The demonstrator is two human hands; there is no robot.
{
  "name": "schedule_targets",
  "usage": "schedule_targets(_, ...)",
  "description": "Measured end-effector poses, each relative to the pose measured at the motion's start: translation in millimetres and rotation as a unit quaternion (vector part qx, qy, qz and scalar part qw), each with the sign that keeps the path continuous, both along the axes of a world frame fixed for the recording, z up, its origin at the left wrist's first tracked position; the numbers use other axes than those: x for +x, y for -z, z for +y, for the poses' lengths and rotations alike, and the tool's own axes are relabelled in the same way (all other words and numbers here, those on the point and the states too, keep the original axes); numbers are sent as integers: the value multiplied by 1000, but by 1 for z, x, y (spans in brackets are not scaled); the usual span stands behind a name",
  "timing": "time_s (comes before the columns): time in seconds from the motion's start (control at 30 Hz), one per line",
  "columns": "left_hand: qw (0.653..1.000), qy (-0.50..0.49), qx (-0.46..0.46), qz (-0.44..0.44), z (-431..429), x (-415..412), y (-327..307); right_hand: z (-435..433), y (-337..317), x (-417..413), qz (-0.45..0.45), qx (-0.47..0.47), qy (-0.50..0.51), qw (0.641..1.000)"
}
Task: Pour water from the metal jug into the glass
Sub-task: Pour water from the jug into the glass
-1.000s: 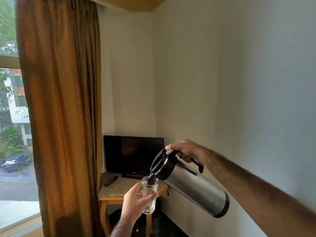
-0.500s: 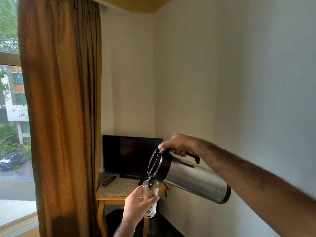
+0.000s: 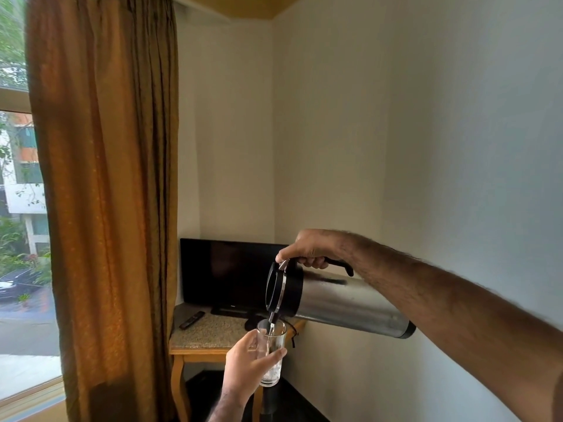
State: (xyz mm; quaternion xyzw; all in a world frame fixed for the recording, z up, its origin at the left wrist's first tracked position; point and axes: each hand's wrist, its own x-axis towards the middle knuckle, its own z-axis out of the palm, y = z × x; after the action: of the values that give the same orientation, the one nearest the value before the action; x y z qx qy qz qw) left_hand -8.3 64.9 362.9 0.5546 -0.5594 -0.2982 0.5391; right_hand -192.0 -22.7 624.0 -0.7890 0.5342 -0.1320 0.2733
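Observation:
A steel jug [image 3: 344, 303] with a black lid and handle lies almost level in the air, spout down to the left. My right hand [image 3: 310, 248] grips its black handle from above. Under the spout stands a clear glass [image 3: 272, 354], held upright in the air by my left hand [image 3: 243, 367], which wraps its left side. A thin stream of water runs from the spout into the glass, and water bubbles in its lower part.
A small stone-topped wooden table [image 3: 210, 333] stands in the corner behind the glass, carrying a black TV [image 3: 225, 269] and a remote [image 3: 192, 319]. A long brown curtain [image 3: 103, 208] hangs at left beside a window. A pale wall runs along the right.
My right hand has lifted the jug's base, bringing the jug from steeply slanted to nearly level. Water now streams into the glass, which my left hand holds in about the same place.

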Motion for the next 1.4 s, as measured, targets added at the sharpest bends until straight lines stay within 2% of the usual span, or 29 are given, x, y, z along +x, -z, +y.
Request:
schedule_targets(0.53,1000,-8,7,5,-16,0,6,-14,2,3,31,12,-7,999)
schedule_targets(1.4,999,-40,17,12,-34,-1,13,-32,1,16,76,-19,-25,997)
